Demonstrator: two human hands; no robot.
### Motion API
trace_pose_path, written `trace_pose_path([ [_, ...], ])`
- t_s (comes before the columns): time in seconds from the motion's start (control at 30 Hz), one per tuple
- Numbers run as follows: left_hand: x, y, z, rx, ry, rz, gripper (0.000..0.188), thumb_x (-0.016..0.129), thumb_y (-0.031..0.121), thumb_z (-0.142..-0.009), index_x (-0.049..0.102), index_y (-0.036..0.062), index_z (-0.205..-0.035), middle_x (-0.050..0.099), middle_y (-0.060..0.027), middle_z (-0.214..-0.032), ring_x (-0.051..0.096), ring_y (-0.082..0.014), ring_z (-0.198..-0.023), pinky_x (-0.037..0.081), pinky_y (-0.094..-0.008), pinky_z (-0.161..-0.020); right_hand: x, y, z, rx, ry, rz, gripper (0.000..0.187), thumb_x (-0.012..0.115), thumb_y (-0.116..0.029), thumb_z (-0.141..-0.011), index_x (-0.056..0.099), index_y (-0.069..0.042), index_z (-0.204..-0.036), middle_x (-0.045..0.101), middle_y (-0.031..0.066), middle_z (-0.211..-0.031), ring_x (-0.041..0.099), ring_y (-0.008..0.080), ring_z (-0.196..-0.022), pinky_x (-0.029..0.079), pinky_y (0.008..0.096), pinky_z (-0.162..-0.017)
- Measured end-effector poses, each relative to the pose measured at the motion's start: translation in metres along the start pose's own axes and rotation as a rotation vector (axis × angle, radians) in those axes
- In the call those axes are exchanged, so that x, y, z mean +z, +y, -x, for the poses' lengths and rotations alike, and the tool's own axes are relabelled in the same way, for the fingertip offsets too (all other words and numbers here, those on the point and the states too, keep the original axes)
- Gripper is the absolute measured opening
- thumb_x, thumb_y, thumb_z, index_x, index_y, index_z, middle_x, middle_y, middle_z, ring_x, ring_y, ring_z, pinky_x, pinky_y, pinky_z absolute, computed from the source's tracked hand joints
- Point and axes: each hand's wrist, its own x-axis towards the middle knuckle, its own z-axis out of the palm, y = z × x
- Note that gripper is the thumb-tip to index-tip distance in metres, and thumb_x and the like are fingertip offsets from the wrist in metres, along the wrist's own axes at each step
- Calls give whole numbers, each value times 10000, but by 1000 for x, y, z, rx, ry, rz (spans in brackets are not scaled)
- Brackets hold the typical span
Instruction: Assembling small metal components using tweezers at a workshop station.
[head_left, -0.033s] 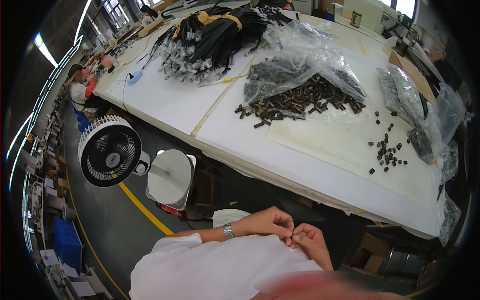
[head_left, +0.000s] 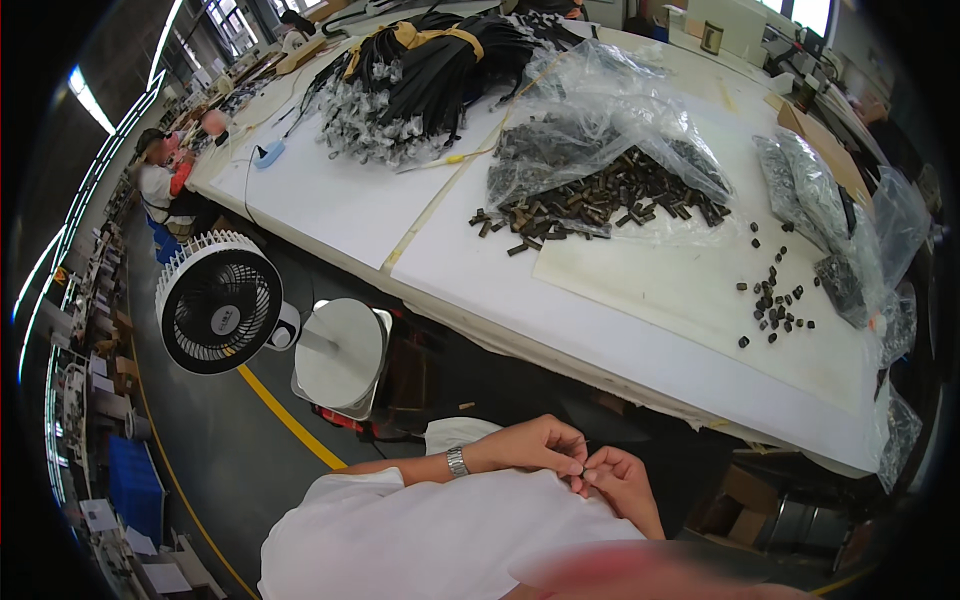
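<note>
Fingertips of the bare left hand (head_left: 543, 446) and bare right hand (head_left: 622, 480) are pinching narrowly together on a tiny dark piece (head_left: 584, 471), its shape too small to tell, just before the near edge of the long white-topped table (head_left: 465, 290). Short dark-brown cylindrical pieces (head_left: 582, 203) are spilling from a clear plastic bag (head_left: 603, 105) on that table; small dark stubby pieces (head_left: 767, 303) are lying scattered toward its right end. One round black-and-white fan (head_left: 224, 320) is standing before its left part.

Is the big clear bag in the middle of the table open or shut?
Open on its near side: small dark pieces spill from under the clear bag onto the tabletop.
</note>
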Motion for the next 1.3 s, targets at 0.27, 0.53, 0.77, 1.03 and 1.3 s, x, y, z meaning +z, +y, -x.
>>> trace_pose_path([
  [0.27, 0, -5, -1, 23, -50, 40, 218, 772, 228, -968, 702, 25, -934, 639, 40, -747, 545, -23, -680, 397, -207, -606, 13, 4, 0, -77, 132, 242, 44, 669, 61, -976, 630, 40, -977, 753, 138, -865, 723, 135, -760, 582, 253, -680],
  [0.53, -4, 7, -12, -88, -117, 0, 132, 749, 149, -940, 673, 46, -905, 603, 64, -727, 482, -3, -614, 349, -214, -528, 18, 3, 1, -178, 288, 529, 81, 711, 42, -894, 633, 32, -915, 766, 108, -793, 736, 107, -741, 576, 248, -668],
  [0.77, 3, 2, -29, -57, -77, -148, 130, 727, 107, -851, 618, 39, -833, 590, 29, -713, 482, -38, -620, 369, -251, -539, 19, 1, 4, -273, 373, 838, 118, 752, -5, -854, 678, 4, -946, 769, 107, -788, 752, 127, -724, 574, 283, -664],
  [1.03, 15, 5, -36, 142, 335, -563, 223, 703, 139, -800, 561, -32, -819, 554, -151, -688, 507, -238, -633, 443, -395, -618, 7, 11, -19, -438, 472, 969, 125, 737, -8, -887, 635, 6, -959, 741, 156, -815, 761, 260, -719, 575, 357, -658],
  [1.3, 3, -6, -29, -21, 373, 151, 91, 651, 66, -970, 621, -15, -939, 671, -81, -836, 476, -108, -544, 374, -280, -495, -8, 36, -49, -671, 528, 962, 152, 747, 8, -903, 642, -3, -1014, 740, 129, -809, 727, 213, -667, 561, 336, -620],
])
